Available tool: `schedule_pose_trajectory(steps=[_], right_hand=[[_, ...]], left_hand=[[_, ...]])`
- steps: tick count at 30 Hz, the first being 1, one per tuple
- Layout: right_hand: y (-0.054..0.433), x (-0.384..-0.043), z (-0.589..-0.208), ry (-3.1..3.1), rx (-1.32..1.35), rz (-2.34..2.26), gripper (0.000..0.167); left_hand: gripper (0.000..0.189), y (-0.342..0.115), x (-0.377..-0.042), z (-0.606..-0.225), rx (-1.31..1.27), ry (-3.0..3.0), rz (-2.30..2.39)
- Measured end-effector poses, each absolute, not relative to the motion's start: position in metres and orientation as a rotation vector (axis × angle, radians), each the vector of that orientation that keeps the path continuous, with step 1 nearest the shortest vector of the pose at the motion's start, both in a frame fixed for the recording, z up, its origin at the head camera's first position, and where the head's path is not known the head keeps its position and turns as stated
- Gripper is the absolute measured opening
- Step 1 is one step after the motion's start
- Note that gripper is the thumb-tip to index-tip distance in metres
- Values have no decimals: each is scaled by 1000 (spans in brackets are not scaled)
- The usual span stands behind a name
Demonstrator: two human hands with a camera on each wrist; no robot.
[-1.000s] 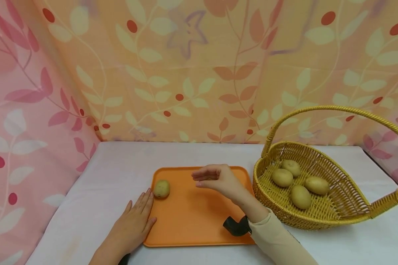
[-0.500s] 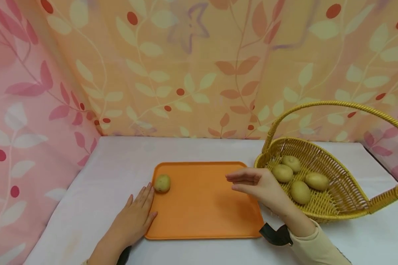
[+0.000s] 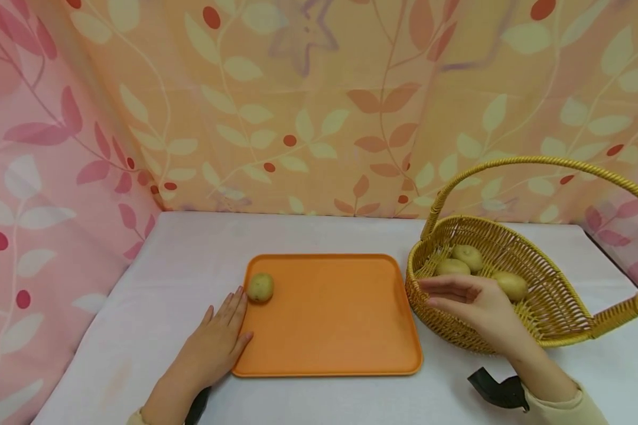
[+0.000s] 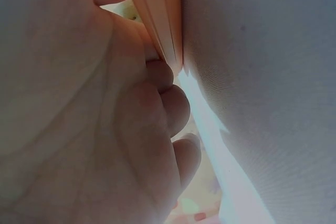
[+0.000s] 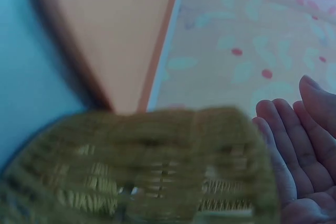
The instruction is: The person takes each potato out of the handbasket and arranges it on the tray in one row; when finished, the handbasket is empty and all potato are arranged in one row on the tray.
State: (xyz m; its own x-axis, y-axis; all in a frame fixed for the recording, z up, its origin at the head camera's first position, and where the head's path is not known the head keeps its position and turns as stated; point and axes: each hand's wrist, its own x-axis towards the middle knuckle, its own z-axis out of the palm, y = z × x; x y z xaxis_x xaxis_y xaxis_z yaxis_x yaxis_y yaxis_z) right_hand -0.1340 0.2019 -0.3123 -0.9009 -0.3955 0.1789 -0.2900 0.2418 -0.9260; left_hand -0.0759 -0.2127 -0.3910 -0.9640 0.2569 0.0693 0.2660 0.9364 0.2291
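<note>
My left hand (image 3: 212, 339) lies with straight fingers along the left edge of the orange tray (image 3: 335, 319); in the left wrist view its fingertips meet the tray's side (image 4: 160, 19). One potato (image 3: 260, 287) sits in the tray's upper left corner, just beyond those fingertips. Over the near left rim of the wicker basket (image 3: 550, 260) hovers my right hand (image 3: 484, 310), holding nothing, its fingers gently bent and the thumb apart. Inside the basket several potatoes show, among them one at the back (image 3: 466, 257) and one on the right (image 3: 510, 285). My right hand covers part of the basket's floor.
The basket's tall arched handle (image 3: 542, 160) rises over its right side. A white cloth (image 3: 308, 230) covers the table. Patterned fabric (image 3: 298, 106) stands behind and at both sides. A black wrist strap piece (image 3: 500, 391) hangs below my right wrist.
My right hand has moved right, from above the tray to over the basket, and now hides one potato. My left hand has kept its place at the tray's edge. The view has tilted down slightly.
</note>
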Motion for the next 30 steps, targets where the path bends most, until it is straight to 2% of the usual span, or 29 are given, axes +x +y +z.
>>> schedule_pose_trajectory(steps=[7, 16, 30], right_hand=[[227, -134, -315, 2456, -688, -1809, 27], [251, -136, -315, 2651, -514, -1688, 30], [288, -148, -323, 2717, -461, -1570, 30]], left_hand=[[64, -211, -77, -390, -417, -3056, -373], [64, -212, -76, -391, -398, -3064, -372], [65, -214, -79, -394, -406, -3074, -370]])
